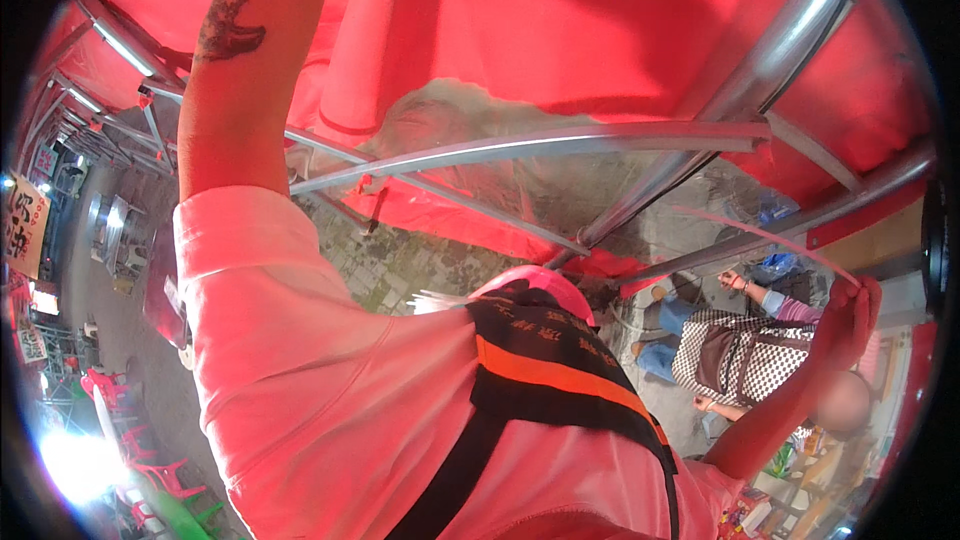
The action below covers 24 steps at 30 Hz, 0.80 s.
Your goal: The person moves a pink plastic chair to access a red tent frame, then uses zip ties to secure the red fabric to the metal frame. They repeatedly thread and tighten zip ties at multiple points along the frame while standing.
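Observation:
My left arm (pixel 245 70) reaches up past the top edge of the picture, so its hand is hidden. Out to the right, my right hand (pixel 855 320) is raised with its fingers pinched on one end of a thin pink strip (pixel 775 237). The strip curves away to the left across the metal frame. Above me spreads a red canopy sheet (pixel 560 20) with a clear, see-through part (pixel 450 110). Bare metal poles (pixel 530 145) cross beneath it. I cannot make out what the strip is fixed to, if anything.
A person in a checkered garment (pixel 740 360) is at the right, below my right arm. A thick pole (pixel 790 20) slants across the upper right. Pink plastic stools (pixel 165 475) and a bright lamp (pixel 80 460) stand at the lower left. Paving (pixel 400 265) shows under the canopy.

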Tool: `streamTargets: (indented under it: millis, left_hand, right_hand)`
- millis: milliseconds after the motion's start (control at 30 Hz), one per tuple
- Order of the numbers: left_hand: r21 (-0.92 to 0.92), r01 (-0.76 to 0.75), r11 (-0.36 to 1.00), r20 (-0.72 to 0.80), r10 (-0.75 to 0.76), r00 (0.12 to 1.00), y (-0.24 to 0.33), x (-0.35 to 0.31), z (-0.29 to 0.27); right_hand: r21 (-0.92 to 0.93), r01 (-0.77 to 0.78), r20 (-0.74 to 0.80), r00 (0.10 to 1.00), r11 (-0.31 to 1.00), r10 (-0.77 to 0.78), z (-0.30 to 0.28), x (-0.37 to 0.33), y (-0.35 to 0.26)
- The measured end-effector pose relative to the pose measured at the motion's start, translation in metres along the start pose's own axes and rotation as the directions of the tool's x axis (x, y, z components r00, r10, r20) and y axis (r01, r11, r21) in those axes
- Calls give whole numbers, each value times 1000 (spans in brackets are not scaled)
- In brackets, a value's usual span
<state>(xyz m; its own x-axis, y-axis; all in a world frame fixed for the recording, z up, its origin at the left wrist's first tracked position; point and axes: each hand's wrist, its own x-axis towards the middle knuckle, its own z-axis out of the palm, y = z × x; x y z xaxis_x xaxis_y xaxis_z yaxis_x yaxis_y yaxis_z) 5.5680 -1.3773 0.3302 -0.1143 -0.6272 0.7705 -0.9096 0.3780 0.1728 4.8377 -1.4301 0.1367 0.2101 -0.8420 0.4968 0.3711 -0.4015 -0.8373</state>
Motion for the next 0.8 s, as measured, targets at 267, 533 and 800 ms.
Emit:
streamTargets:
  millis: [267,533,800]
  left_hand:
    - [120,-76,990,-226,102,969,-16,-11,30]
    - [291,78,953,-59,-63,996,10,-30,21]
    - [195,116,974,-109,-96,989,41,-35,12]
  right_hand:
    - [-175,13,-58,998,984,-23,-50,-62,69]
    - [16,-167,2,986,986,167,-7,-94,120]
    - [154,-78,162,985,985,53,19,-80,104]
